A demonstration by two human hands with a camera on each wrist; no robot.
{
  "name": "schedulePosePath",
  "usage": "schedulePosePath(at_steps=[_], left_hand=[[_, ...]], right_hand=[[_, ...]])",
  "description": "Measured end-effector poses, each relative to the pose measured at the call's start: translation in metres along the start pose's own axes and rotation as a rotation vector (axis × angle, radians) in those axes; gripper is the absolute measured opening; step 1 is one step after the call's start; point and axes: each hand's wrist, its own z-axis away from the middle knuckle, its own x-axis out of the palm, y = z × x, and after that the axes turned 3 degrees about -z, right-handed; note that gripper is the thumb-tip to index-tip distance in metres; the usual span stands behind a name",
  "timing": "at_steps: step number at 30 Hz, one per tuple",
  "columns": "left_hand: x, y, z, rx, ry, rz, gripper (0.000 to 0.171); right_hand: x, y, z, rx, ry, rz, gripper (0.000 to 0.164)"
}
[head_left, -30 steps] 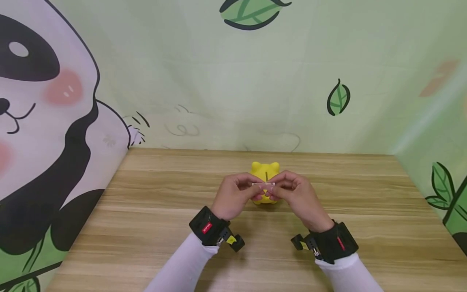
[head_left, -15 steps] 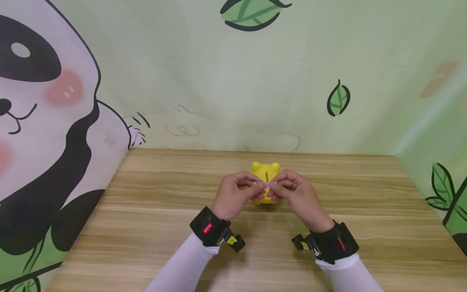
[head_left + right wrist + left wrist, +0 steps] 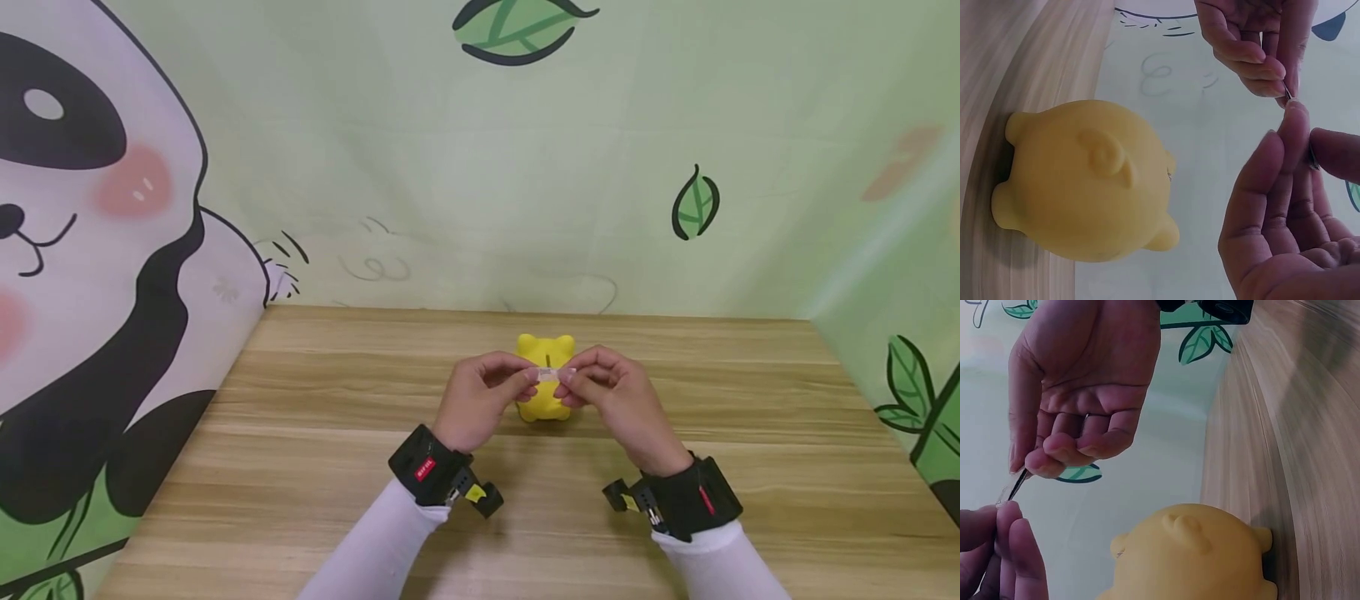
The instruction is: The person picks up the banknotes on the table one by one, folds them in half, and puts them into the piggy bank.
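Both hands pinch a small, thin, see-through strip [image 3: 549, 374] that looks like clear plastic, one end in each. My left hand [image 3: 478, 402] grips its left end between thumb and forefinger, and my right hand [image 3: 621, 402] grips the other end the same way. Edge-on in the left wrist view, the strip [image 3: 1015, 484] shows a dark line along one side. Behind and below the fingers, a yellow piggy bank [image 3: 544, 407] stands on the table, its coin slot partly visible. The right wrist view shows the curly tail and round rear of the piggy bank [image 3: 1079, 187].
A wood-grain table [image 3: 337, 417] carries the piggy bank near its middle. Its far edge meets a pale green backdrop [image 3: 375, 167] printed with leaves and a large panda [image 3: 150, 250]. Each wrist wears a black strap [image 3: 429, 467] with a small camera.
My hands have drawn slightly apart, the right one shifting a little right and up. More of the clear strip now shows between the fingertips. The piggy bank has stayed in place.
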Motion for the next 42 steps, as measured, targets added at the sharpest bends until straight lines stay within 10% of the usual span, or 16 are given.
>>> schedulePosePath(at_steps=[42], left_hand=[[0.0027, -0.0072, -0.003, 0.033, -0.002, 0.072, 0.019]], right_hand=[[0.0, 0.0046, -0.0037, 0.015, 0.06, 0.001, 0.023]])
